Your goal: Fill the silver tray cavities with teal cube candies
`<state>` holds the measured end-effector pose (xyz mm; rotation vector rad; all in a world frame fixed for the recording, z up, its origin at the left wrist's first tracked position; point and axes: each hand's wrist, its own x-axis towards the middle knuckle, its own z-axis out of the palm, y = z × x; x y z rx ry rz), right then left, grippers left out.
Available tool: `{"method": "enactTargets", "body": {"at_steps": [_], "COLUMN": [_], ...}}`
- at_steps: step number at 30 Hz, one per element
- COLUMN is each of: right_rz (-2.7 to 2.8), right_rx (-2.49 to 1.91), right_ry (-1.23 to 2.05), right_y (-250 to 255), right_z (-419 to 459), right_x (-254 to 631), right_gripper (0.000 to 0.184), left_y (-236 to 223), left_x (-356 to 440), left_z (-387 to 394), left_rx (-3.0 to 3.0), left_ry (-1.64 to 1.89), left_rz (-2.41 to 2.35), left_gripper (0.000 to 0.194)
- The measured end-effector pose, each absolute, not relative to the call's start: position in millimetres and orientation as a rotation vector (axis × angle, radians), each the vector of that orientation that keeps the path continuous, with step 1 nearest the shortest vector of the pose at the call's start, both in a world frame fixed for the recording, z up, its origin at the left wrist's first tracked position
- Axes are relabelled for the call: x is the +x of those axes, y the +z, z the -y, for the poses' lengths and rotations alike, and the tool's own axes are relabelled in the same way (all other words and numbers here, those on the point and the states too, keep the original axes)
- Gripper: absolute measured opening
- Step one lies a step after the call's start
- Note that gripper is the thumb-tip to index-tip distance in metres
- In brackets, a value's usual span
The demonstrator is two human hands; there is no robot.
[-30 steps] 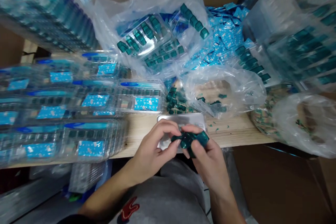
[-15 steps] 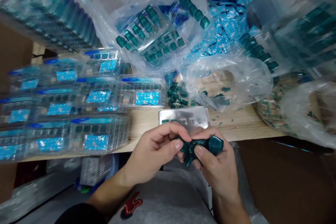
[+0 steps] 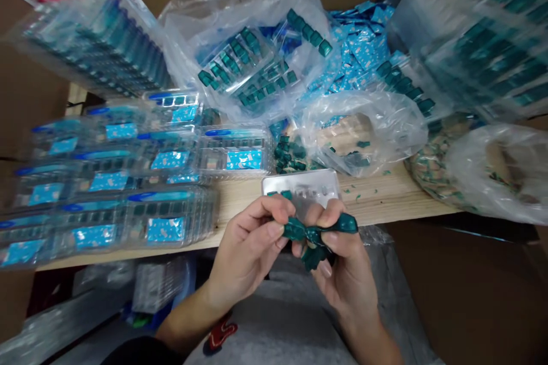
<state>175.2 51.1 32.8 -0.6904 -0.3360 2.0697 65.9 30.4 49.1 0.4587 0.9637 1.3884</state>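
Both hands meet just in front of the wooden table's edge (image 3: pixel 385 214). My left hand (image 3: pixel 250 248) pinches one end of a cluster of small teal plastic pieces (image 3: pixel 317 234), thumb and forefinger closed on it. The other end is gripped by my right hand (image 3: pixel 342 268), with more teal pieces bunched under its fingers. Directly behind the hands lies a clear blister tray (image 3: pixel 302 187) with a row of small pockets; one or two teal pieces sit in its left pockets.
Stacks of filled clear packs with blue cards (image 3: pixel 128 182) cover the table's left. Plastic bags of teal pieces and trays (image 3: pixel 252 63) sit behind, blue cards (image 3: pixel 363 45) beyond. Loose teal pieces (image 3: pixel 289 154) lie behind the tray. Cardboard boxes (image 3: pixel 471 296) stand at right.
Both hands have kept working the teal cluster, which now stretches out sideways between them. The view tilted slightly, so the hands sit a little lower in it.
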Motion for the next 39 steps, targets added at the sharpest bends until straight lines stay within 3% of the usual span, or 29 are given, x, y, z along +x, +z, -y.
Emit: {"method": "enactTargets", "body": {"at_steps": [3, 5, 8, 10, 12, 20, 30, 33, 39], "right_rz": [0.308, 0.264, 0.272, 0.322, 0.34, 0.416, 1.258, 1.342, 1.377], "right_rx": [-0.701, -0.695, -0.765, -0.843, -0.865, -0.852, -0.939, -1.02, -1.07], "right_ry": [2.062, 1.949, 1.746, 1.828, 1.997, 2.231, 1.832, 1.708, 1.551], "right_y": [35.7, 36.3, 35.8, 33.9, 29.9, 7.8, 37.9, 39.8, 30.4], "right_z": [-49.7, -51.9, -56.6, -59.0, -61.2, -61.7, -35.1, -39.7, -43.4], "right_x": [183.3, 197.0, 212.4, 209.2, 196.3, 162.6, 160.4, 159.6, 164.5], "right_gripper": [0.007, 0.01, 0.01, 0.009, 0.011, 0.018, 0.011, 0.006, 0.008], "left_y": [50.3, 52.7, 56.9, 58.0, 57.0, 36.3, 14.1, 16.5, 20.4], "left_x": [53.0, 35.1, 13.4, 11.7, 17.6, 16.2, 10.8, 9.1, 6.9], "left_z": [-28.6, -27.5, -22.3, -16.7, -10.8, 10.6, 14.1, 12.1, 14.3], "left_rx": [0.542, 0.632, 0.618, 0.598, 0.588, 0.674, 0.862, 0.946, 1.402], "left_ry": [1.532, 1.755, 1.994, 1.916, 1.783, 1.522, 1.554, 1.48, 1.298], "left_rz": [-1.088, -1.162, -1.155, -1.089, -0.995, -0.745, -0.991, -1.044, -1.377], "left_gripper": [0.022, 0.014, 0.016, 0.003, 0.017, 0.025, 0.02, 0.028, 0.023]}}
